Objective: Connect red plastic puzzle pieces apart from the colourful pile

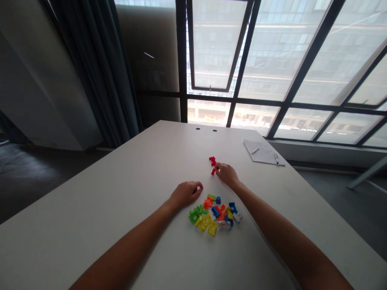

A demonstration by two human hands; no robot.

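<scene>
A heap of small plastic pieces (215, 214) in green, yellow, blue, orange and white lies on the white table (127, 193) between my forearms. Farther out, a few red pieces (213, 161) form a short row. My right hand (226, 174) rests beside that row, its fingers curled and pinched on the nearest red piece (213, 171). My left hand (186, 193) lies on the table just left of the heap, curled into a loose fist; nothing shows in it.
A sheet of paper (261, 152) with a pen (276, 158) on it lies at the table's far right. Two cable holes (206, 129) sit near the far edge. Large windows (272, 60) and a dark curtain (99, 72) stand behind.
</scene>
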